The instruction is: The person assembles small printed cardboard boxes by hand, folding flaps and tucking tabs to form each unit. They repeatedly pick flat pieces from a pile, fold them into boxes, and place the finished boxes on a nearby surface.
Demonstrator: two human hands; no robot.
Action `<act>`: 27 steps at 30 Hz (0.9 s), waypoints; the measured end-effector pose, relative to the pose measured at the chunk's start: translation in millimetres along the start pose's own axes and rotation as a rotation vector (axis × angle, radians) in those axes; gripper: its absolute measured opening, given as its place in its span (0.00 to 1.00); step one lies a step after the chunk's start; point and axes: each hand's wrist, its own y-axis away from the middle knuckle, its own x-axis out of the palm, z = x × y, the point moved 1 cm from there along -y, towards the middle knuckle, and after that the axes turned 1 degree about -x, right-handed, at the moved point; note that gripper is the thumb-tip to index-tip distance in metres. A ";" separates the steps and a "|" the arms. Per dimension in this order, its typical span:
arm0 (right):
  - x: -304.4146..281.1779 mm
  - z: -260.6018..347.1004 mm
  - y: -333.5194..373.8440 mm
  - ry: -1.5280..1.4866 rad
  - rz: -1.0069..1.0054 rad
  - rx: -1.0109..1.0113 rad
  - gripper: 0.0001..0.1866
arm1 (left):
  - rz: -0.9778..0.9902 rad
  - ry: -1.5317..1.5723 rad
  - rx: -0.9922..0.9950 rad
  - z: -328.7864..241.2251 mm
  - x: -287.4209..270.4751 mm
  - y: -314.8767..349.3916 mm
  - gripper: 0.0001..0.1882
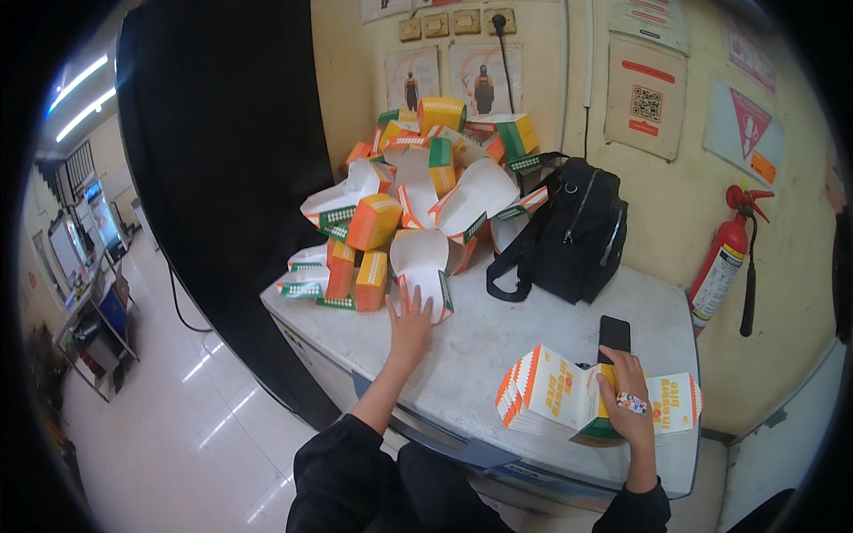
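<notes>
My left hand (410, 327) is stretched out with its fingers spread, the fingertips against the near side of a folded food carton (419, 253) with a white inside. That carton stands at the front of a heaped pile of folded orange, yellow and green cartons (373, 222). At the right, my right hand (629, 404) has its fingers bent over a green and yellow carton (597, 417) on a stack of flat, unfolded cartons (546, 386). A patterned band or wrap is on one of its fingers. The undersides of these fingers are hidden.
The white tabletop (471, 342) carries a black backpack (577, 235) beside the pile and a black phone (614, 336) behind the stack. A red fire extinguisher (724, 253) hangs on the right wall. A tall black panel (218, 178) stands at the left.
</notes>
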 end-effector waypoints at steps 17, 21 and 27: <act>-10.7 -2.2 6.8 -0.189 -0.104 -0.097 0.43 | 0.350 1.115 0.417 -58.3 -227.4 -5.7 0.22; -5.7 -16.3 11.6 -0.317 -0.122 -0.081 0.45 | 0.338 1.236 0.918 -124.4 -262.5 -5.3 0.29; 2.1 -39.5 15.7 -0.284 -0.286 -0.025 0.34 | -0.073 1.180 0.952 -185.1 -251.8 -3.1 0.31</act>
